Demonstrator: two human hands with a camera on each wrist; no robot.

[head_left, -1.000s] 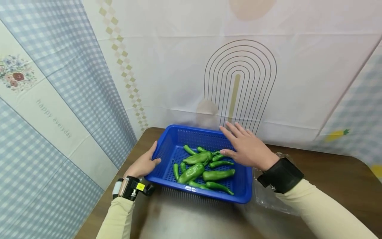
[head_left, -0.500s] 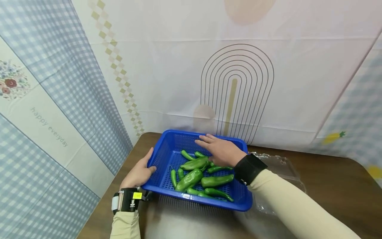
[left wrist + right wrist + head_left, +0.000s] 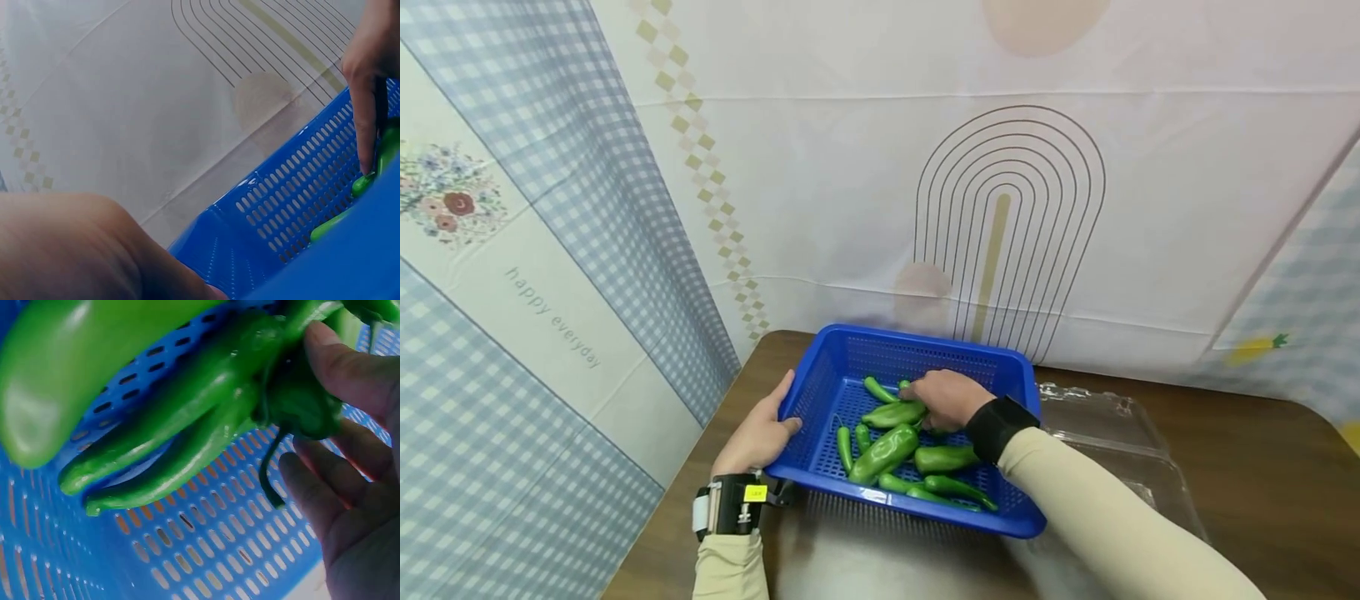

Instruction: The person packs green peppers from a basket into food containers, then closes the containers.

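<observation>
A blue perforated plastic basket [image 3: 917, 335], holding several green peppers of different sizes, stands tilted in front of me. My left hand [image 3: 755, 436] grips its left rim, thumb on the inner side. Down among the peppers at the back right is my right hand [image 3: 949, 395]. In the right wrist view its thumb lies on top of a green pepper [image 3: 303, 403] with a curved stem, and the other fingers reach beneath it. Two slim peppers [image 3: 165, 434] lie beside that one. A plump, wrinkled pepper [image 3: 886, 454] rests near the front of the basket.
A clear plastic clamshell box [image 3: 1138, 454] lies on the brown wooden table [image 3: 1262, 467], right of the basket and partly behind the right sleeve. A patterned cloth [image 3: 850, 192] hangs close behind the table, with a checked curtain [image 3: 617, 167] on the left.
My right hand has come from above the basket's right side, leftward and down into the peppers, its spread fingers now curled. My left hand stays on the rim.
</observation>
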